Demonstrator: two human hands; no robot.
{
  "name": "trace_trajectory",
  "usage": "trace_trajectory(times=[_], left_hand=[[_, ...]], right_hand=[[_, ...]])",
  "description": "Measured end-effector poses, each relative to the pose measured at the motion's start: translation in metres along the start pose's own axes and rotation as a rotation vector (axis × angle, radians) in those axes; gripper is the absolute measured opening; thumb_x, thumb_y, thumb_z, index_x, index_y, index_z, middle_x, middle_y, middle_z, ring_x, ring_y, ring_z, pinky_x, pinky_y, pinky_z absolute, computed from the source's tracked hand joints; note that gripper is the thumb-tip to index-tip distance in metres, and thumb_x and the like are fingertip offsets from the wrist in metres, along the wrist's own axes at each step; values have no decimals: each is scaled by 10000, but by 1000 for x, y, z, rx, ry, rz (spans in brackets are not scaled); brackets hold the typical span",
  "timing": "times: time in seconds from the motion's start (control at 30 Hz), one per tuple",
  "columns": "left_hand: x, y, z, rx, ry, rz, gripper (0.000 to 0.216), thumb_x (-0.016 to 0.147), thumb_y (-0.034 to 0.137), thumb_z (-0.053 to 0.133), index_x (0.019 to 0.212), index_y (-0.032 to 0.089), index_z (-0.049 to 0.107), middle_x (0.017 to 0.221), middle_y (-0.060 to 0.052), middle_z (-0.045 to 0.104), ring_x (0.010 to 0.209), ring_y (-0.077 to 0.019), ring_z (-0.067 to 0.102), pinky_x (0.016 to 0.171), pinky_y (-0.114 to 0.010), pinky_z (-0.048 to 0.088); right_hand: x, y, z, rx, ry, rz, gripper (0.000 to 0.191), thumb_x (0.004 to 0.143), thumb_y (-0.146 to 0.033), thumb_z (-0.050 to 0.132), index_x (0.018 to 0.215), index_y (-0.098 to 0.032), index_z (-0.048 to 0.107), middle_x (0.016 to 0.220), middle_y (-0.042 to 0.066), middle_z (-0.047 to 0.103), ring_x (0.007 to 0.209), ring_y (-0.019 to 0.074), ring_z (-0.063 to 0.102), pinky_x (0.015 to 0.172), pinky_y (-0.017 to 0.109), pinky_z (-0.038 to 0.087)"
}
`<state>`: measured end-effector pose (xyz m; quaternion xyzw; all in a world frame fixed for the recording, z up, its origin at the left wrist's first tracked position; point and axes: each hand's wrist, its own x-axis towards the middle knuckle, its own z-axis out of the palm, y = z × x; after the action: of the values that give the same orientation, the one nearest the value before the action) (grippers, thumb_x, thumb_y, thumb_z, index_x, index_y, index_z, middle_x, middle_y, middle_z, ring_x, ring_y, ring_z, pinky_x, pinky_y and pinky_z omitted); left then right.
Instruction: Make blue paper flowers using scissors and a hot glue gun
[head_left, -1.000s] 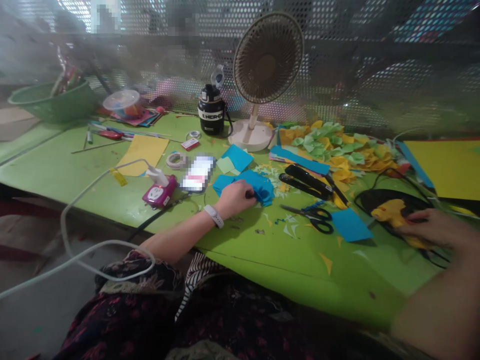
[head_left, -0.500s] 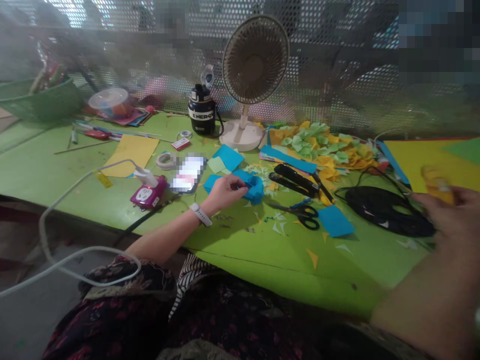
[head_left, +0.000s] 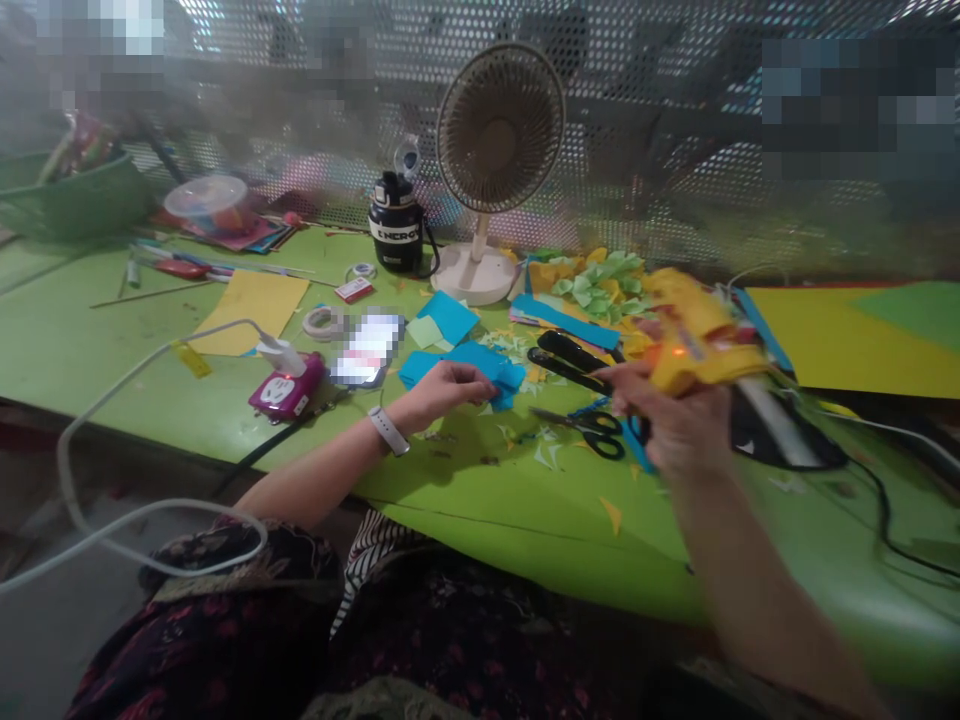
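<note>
At the far left, a green basket (head_left: 75, 208) is cut off by the edge of view; the screen of a phone (head_left: 367, 350) is pixelated past reading. The left forearm slants in from the lower left, and the left hand (head_left: 450, 392), thumb and fingers drawn together, covers part of some crumpled blue paper (head_left: 484, 358) near the table's middle; whether the fingertips pinch it cannot be told. Farther right, beyond scissors (head_left: 600, 437), the right hand (head_left: 675, 415) hides most of a blue square (head_left: 639, 452). Raised on a forearm leaning leftward, it grips a motion-blurred yellow glue gun (head_left: 705, 330), whose pale stick (head_left: 776, 420) hides part of a black mat (head_left: 817, 440).
</note>
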<state>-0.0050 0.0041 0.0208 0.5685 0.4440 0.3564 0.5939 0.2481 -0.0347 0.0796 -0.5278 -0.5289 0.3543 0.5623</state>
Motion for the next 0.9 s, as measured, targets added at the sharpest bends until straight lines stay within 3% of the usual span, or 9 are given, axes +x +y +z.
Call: trace_trajectory(times=[0.13, 0.27, 0.37, 0.53, 0.63, 0.77, 0.9], left_hand=[[-1, 0, 0, -13, -57, -39, 99, 764, 234, 738, 708, 155, 717, 739, -40, 725, 661, -113, 613, 704, -280, 509], [-3, 2, 1, -19, -132, -17, 97, 755, 222, 737, 702, 146, 709, 716, -24, 709, 659, -103, 602, 706, -264, 497], [-5, 4, 1, -28, -161, 15, 106, 760, 213, 738, 704, 134, 697, 709, -13, 696, 659, -89, 597, 704, -246, 484], [-3, 0, 0, 12, -149, 81, 118, 779, 231, 738, 736, 130, 694, 729, -20, 693, 656, -89, 595, 660, -236, 474], [-2, -4, 0, 59, -138, 144, 153, 788, 275, 740, 748, 134, 695, 736, -32, 688, 654, -103, 599, 647, -251, 485], [-6, -4, 3, 254, -4, 405, 225, 815, 388, 745, 779, 167, 716, 820, -54, 678, 792, -153, 632, 773, -318, 535], [-11, -7, 10, 425, 149, 718, 325, 701, 427, 856, 874, 190, 718, 1091, -104, 656, 1049, -228, 636, 956, -436, 535]], right_hand=[[-12, 5, 28, -141, -294, 62, 465, 696, -508, 799, 1083, -288, 662, 1021, 57, 731, 785, 238, 683, 631, 384, 593], [-13, 14, 40, -167, -396, -37, 621, 716, -508, 796, 1257, -281, 593, 985, 68, 740, 803, 256, 706, 719, 434, 607], [-13, 28, 45, -144, -335, -124, 710, 719, -461, 798, 1340, -234, 541, 957, 61, 745, 805, 244, 712, 764, 430, 598], [-15, 35, 45, -254, -203, -149, 523, 743, -412, 773, 1203, -211, 626, 914, 45, 748, 776, 224, 694, 739, 381, 580], [-14, 34, 44, -276, -185, -134, 510, 734, -437, 780, 1162, -198, 641, 904, 52, 749, 742, 217, 694, 717, 369, 582], [-13, 40, 45, -248, -107, -134, 477, 742, -463, 782, 1114, -194, 650, 864, 51, 745, 706, 201, 689, 709, 376, 590], [-14, 43, 48, -170, -36, -123, 413, 742, -510, 774, 957, -176, 661, 824, 58, 727, 684, 199, 692, 675, 377, 604]])
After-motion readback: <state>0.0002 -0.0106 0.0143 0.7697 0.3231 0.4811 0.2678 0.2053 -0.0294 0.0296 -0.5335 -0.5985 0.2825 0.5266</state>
